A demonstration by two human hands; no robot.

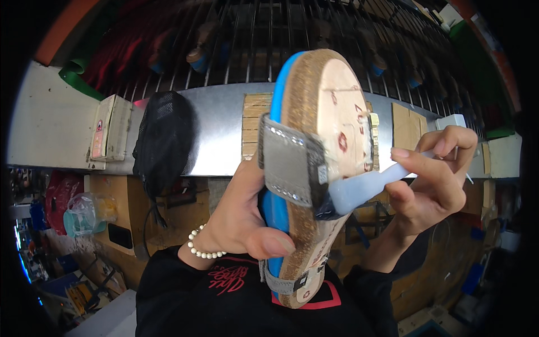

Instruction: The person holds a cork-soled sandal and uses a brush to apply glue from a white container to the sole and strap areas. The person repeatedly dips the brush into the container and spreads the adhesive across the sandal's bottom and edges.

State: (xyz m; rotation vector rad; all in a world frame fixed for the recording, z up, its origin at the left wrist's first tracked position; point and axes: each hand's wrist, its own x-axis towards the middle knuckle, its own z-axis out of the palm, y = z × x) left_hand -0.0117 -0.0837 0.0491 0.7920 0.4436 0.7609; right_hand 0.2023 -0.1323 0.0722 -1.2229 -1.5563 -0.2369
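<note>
My left hand (236,219), with a white bead bracelet on the wrist, is wrapped around a sandal (306,106) stood nearly upright, its underside turned to the right. The sandal has a speckled cork-brown edge, a pale printed bottom and a bright blue form (281,84) inside. A wide grey strap (285,163) crosses its side, and a narrower grey strap (283,285) sits lower down. Pinched in the fingers of my right hand (435,180) is a flat whitish plastic tool (359,192). Its broad end touches the sole beside the strap's dark end; whether its dark tip is bristles I cannot tell.
Beyond the metal worktop (219,118) runs a rack of metal bars (247,50) carrying several more shoes with blue forms. A black mesh bag (165,135) and a whitish box (112,128) are at left. Cardboard pieces (409,126) lie at right; a plastic-wrapped container (84,216) is lower left.
</note>
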